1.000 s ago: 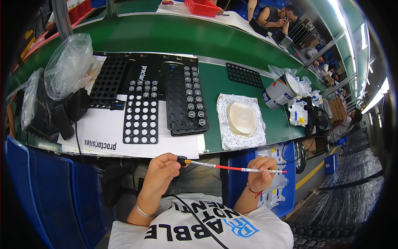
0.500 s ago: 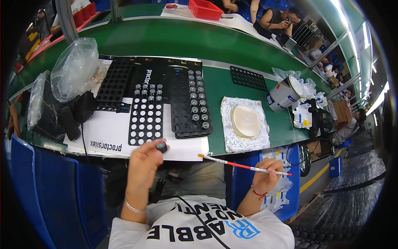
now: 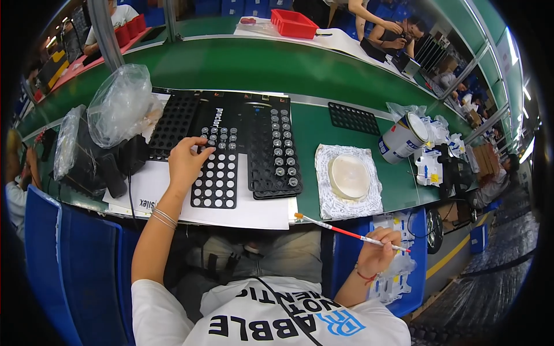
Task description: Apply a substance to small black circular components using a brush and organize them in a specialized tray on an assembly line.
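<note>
My left hand reaches over a black perforated tray, its thumb and fingertips closed together at the tray's left edge, beside the rows of clear-topped round parts. What sits between the fingertips is too small and hidden to make out. Lower rows of the same tray show white through their holes. My right hand grips a slim paintbrush with a red and white handle, its orange-brown tip pointing left past the table's front edge. Right of the trays, a round, shallow, cream-coloured dish rests on a printed sheet.
Another black tray holds a column of clear-topped parts. An empty-looking black tray lies farther back. A tilted tin can stands at the right; a clear plastic bag bulges at the left. Other people work across the bench.
My left hand, which held a small dark round part near the table's front edge, has moved forward to the tray's upper rows. The right hand keeps the brush in nearly the same pose.
</note>
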The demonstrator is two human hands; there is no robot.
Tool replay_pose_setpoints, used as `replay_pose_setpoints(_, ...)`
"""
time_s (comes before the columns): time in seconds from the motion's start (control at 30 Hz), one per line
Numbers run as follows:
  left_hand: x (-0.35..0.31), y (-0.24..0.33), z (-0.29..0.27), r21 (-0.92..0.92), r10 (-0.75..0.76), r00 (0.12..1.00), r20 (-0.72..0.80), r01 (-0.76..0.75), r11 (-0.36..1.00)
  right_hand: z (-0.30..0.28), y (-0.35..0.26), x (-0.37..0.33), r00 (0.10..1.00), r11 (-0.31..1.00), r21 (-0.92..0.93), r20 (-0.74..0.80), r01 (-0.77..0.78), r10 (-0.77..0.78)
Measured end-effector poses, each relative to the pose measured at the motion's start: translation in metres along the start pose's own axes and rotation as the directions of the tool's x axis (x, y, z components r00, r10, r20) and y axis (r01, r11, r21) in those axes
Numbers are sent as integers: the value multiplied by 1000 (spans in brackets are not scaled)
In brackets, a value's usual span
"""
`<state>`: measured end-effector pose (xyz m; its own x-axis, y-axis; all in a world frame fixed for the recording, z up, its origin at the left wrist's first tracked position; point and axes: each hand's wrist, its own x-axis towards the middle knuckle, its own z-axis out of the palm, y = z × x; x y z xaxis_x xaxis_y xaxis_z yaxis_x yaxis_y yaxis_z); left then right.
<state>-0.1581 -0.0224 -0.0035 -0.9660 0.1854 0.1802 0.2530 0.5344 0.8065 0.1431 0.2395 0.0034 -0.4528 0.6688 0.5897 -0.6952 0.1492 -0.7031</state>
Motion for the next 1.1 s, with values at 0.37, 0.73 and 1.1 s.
replay_pose_setpoints(0.37,1,-12,9,161,171,979,-110,-152,975,2,0,1,998,999,18,49,-49,48)
replay_pose_setpoints(0.73,-6,-4,-2,180,141,989,-44,-131,975,-1,-3,4,1000,999,-31,-3,-23,23)
replay_pose_setpoints(1.1,-13,5,4,327,254,965,-70,-218,919,-2,-4,7,999,999,-36,-40,-26,25)
